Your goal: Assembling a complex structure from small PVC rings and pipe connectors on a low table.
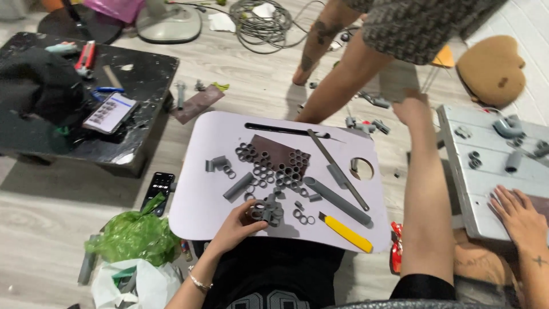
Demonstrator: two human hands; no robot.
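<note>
**Left hand on a ring cluster, right arm stretched out**

The person sits with a pale lap table (200,171) across the knees. The left hand (237,226) rests at its near edge, fingers (254,210) closed around a grey cluster of glued pipe rings (269,212). Just beyond it lie loose rings (303,216), a brown board (280,154) carrying more rings, short grey pipes (337,200), a metal ruler (337,169) and a yellow knife (346,233).

The right hand (409,109) reaches far past the table's right corner, fingers pinched on a grey sheet (398,80) held up in the air.

Another person's hand (517,212) lies flat on a grey wooden board (486,189) at the right, and someone else stands beyond the table. A phone (157,189) and a green bag (134,234) lie on the floor at the left.
</note>
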